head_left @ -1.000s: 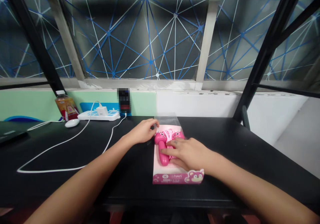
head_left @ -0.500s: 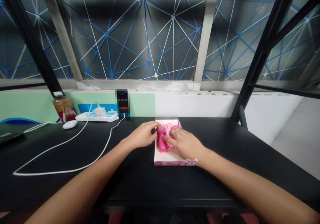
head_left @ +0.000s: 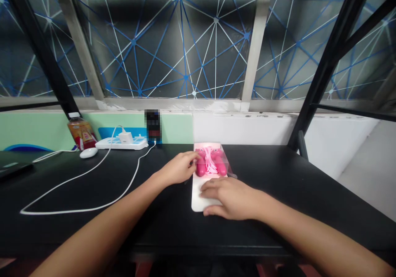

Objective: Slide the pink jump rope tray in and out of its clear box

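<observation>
While the left hand [head_left: 179, 169] rests at the side of the pack [head_left: 198, 198], its fingers loosely curled with their tips against the clear sleeve [head_left: 225, 161], the right hand [head_left: 232, 198] lies low across the pack's near end, fingers together and thumb down by the near edge. Neither hand looks to be pinching hard, though from here I cannot tell whether the right thumb and fingers have the white backing between them. The pack sits flat on a black table [head_left: 278, 174], straight ahead of the person, with a pink skipping rope [head_left: 210, 161] in the sleeve at its far end: two handles side by side, the cord bunched between them.

Handling like this goes best with light, even pressure. A flat right hand steadies the backing so it cannot skate on the smooth tabletop, while gentle left fingertips keep the sleeve from creasing or slipping.

Set against the earlier frame, the pack shows a different face: the pink printed side with its cartoon bear strip is gone, and plain white lies uppermost instead. The handles now sit parallel and clear of the right hand, which earlier lay over them. Off to the left, the power strip [head_left: 121, 143], mouse [head_left: 88, 153] and bottle [head_left: 82, 132] stay put.
</observation>
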Motion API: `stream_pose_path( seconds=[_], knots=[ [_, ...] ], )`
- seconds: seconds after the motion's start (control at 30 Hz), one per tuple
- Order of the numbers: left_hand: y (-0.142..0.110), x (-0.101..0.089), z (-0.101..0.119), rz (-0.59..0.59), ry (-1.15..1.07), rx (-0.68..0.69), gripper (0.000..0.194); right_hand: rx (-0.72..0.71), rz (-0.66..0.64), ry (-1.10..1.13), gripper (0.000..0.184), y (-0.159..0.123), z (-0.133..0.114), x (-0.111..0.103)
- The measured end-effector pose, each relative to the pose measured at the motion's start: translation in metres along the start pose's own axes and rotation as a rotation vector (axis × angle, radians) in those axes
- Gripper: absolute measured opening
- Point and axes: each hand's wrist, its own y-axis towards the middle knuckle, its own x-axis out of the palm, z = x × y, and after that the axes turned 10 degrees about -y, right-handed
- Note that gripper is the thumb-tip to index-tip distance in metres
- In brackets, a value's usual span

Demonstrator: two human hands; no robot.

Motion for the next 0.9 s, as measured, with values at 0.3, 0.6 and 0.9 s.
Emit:
stream_pose_path(
  seconds=[0.3, 0.6, 0.9],
  knots=[
    [-0.002, -0.003, -0.002, -0.052, -0.032, 0.026, 0.025, 0.004, 0.058, 0.055, 0.042, -0.013, 0.017, -0.014],
    [-0.009, -0.011, 0.021, -0.185, -0.066, -0.046, 0.039, 0.405, 0.223, -0.047, 0.058, -0.028, 0.056, -0.002],
    [-0.011, -0.005, 0.017, -0.202, 0.015, -0.006, 0.059, 0.439, 0.225, -0.005, 0.052, -0.026, 0.056, 0.007]
  ],
)
